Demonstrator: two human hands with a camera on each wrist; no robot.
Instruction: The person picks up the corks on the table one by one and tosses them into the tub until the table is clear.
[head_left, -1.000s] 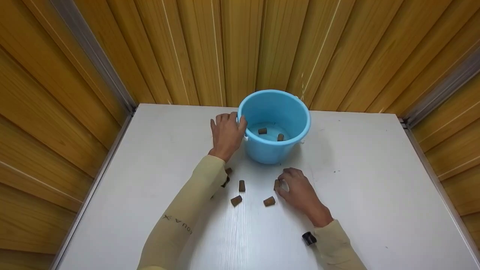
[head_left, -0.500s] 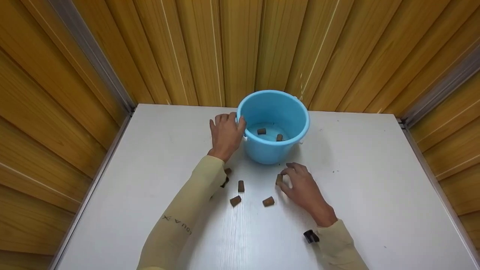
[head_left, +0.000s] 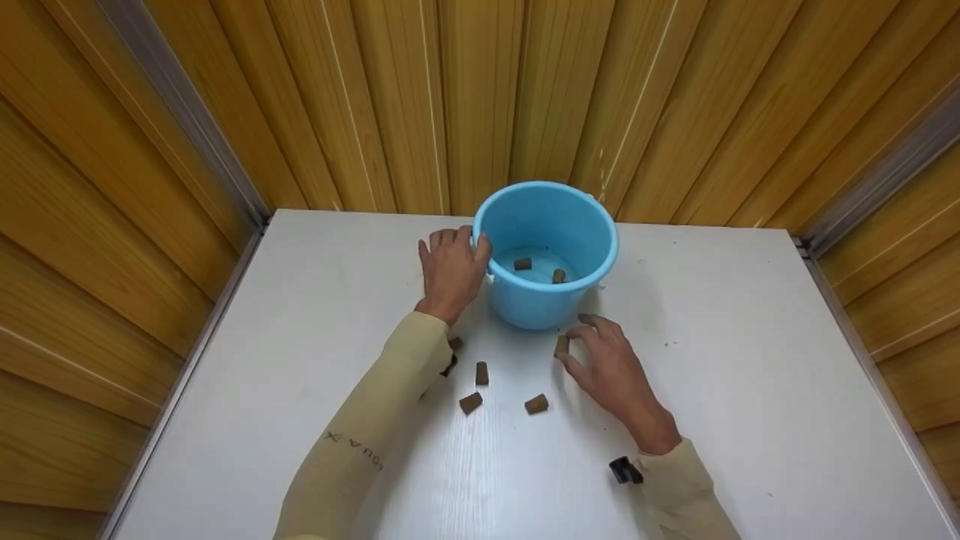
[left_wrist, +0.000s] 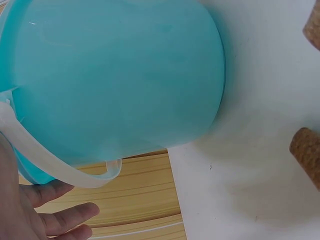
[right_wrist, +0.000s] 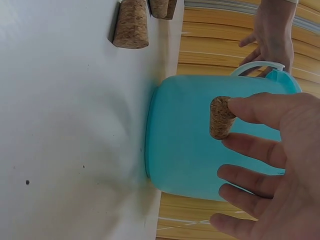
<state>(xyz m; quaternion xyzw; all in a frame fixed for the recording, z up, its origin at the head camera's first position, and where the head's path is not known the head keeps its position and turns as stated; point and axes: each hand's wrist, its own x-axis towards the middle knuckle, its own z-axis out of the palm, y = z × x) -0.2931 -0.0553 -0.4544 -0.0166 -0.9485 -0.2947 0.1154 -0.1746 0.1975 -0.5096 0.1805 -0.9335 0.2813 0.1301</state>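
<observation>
The right hand (head_left: 611, 367) pinches one cork (head_left: 562, 346) end to end between thumb and forefinger, its other fingers apart. The held cork is in front of the bucket's (head_left: 532, 307) near side, just short of it in the head view. Its long axis runs away from the person, toward the bucket; in the right wrist view the wider end meets the thumb and the narrower end the forefinger. The left hand (head_left: 450, 274) holds the bucket's left rim, thumb over the edge. Two corks (head_left: 523, 264) lie inside; loose corks (head_left: 536, 404) lie on the white counter (head_left: 735, 390). Compared with one second ago, the right hand and its cork have moved closer to the bucket; the loose corks have stayed put.
</observation>
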